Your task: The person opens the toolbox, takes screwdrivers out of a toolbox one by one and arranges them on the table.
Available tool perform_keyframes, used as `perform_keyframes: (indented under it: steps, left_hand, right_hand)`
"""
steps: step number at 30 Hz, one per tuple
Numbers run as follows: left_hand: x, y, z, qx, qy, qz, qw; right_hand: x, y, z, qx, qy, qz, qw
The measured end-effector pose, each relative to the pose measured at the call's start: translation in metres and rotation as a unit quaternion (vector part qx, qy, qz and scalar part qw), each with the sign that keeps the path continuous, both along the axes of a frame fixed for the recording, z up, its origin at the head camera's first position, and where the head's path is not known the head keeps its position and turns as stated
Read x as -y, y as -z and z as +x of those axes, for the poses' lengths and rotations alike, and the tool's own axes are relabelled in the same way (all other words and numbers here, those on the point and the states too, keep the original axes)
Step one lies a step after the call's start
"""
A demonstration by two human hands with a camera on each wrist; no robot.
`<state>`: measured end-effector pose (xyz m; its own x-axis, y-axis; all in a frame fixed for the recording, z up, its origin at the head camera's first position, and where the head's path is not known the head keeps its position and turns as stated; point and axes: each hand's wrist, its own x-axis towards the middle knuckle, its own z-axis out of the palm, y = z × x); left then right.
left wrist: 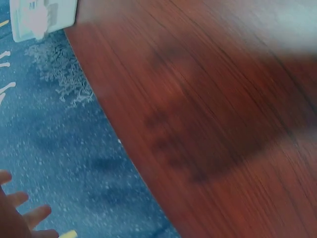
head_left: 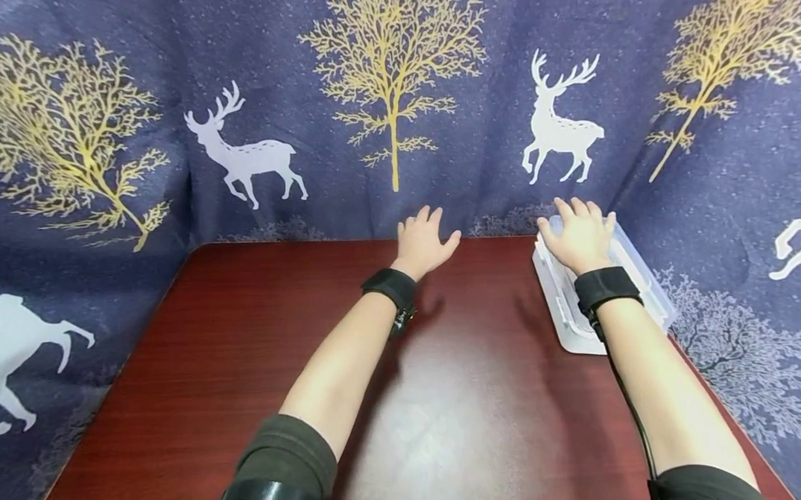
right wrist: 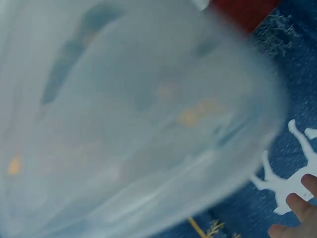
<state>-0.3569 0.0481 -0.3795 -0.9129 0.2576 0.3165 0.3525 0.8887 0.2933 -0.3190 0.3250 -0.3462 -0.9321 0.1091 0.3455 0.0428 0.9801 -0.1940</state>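
My left hand is held above the back of the table, fingers spread and straight, with nothing in it. Its fingers also show at the lower left of the left wrist view, and its shadow falls on the wood. At the right, my right hand is stretched out over a clear plastic container, fingers spread. That container fills much of the right wrist view as a blurred translucent surface, while the fingers appear at lower right. Whether they touch it I cannot tell.
A dark red wooden table spreads below both arms. Behind it and along its sides hangs a blue curtain printed with white deer and golden trees. The container stands near the table's back right edge. Black bands circle both wrists, with a cable along the right forearm.
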Motion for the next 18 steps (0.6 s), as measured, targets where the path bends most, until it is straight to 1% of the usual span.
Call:
perform_keyframes:
  steps: [5, 9, 14, 18]
  left_hand:
    - [-0.018, 0.003, 0.000, -0.007, 0.006, -0.007, 0.9999]
    - [-0.032, 0.009, 0.002, 0.006, 0.010, -0.006, 0.9999]
    - [-0.056, 0.018, 0.011, 0.028, 0.015, 0.008, 0.9995]
    - [-0.079, 0.022, 0.022, 0.042, 0.016, 0.028, 0.9986]
  right_hand:
    - [-0.022, -0.003, 0.010, 0.002, 0.016, 0.004, 0.9999]
    - [-0.038, -0.007, 0.018, 0.011, 0.032, -0.013, 0.9993]
    - [-0.059, -0.010, 0.031, 0.020, 0.059, -0.033, 0.9975]
    - [-0.075, -0.008, 0.042, 0.030, 0.068, -0.043, 0.9963]
